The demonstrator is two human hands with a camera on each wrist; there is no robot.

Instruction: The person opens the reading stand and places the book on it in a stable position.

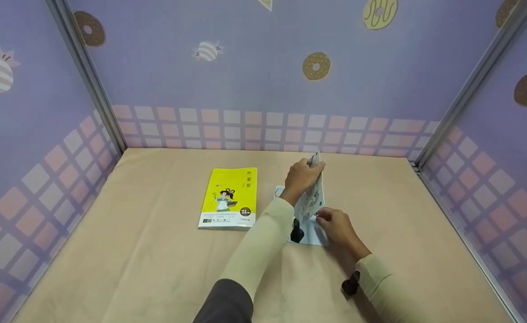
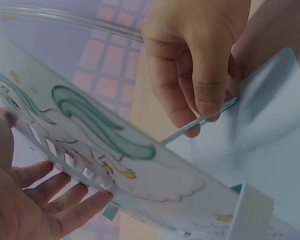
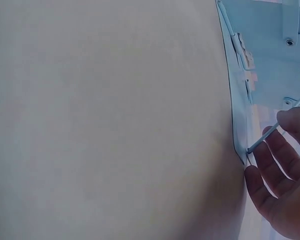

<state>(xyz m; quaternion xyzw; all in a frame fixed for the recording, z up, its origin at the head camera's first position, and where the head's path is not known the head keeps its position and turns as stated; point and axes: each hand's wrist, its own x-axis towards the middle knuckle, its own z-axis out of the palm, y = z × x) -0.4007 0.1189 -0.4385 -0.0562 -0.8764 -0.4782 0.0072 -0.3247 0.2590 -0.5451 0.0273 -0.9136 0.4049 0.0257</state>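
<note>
A light-blue folding book stand stands on the table, its printed panel (image 1: 314, 197) raised over a flat base plate (image 1: 315, 237). The panel carries a unicorn-like drawing and a row of slots, seen in the left wrist view. My left hand (image 1: 301, 175) holds the panel near its upper edge, fingertips against the slotted part (image 2: 70, 160). Low beside the panel, my right hand (image 1: 337, 226) pinches a thin support rod (image 2: 182, 131) between thumb and fingers. In the right wrist view the rod's end (image 3: 251, 150) is at the base plate's edge.
A yellow book (image 1: 230, 197) with a cartoon figure on its cover lies flat left of the stand. The tablecloth (image 1: 155, 251) is beige. Patterned purple walls (image 1: 263, 80) with metal corner posts (image 1: 86, 76) enclose the table at the back and sides.
</note>
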